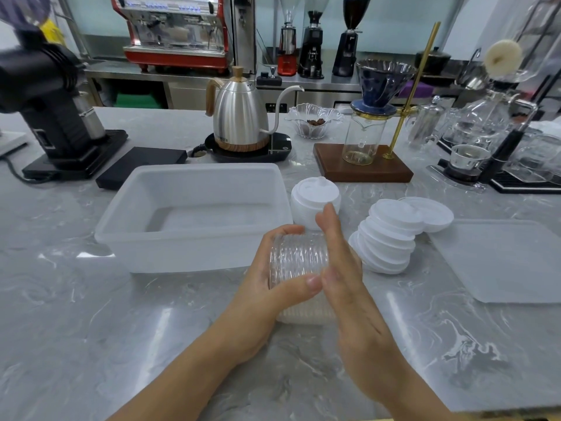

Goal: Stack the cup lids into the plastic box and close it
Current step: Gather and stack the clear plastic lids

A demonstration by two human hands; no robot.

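Just in front of the box's (194,250) right corner, the left hand (267,268) curls round a sideways stack of clear lids (299,256), while the right hand (343,268), fingers straight, presses flat against the stack's right end. The box stands open on the desk (91,314); white lids (385,244) sit just right of it, and its cover (510,262) lies flat further right

Café bar: espresso machine (176,28), grinders (312,47), gooseneck kettle (239,117), pour-over stand (382,123).

The kettle (239,117) bears small lettering ending in "wista".
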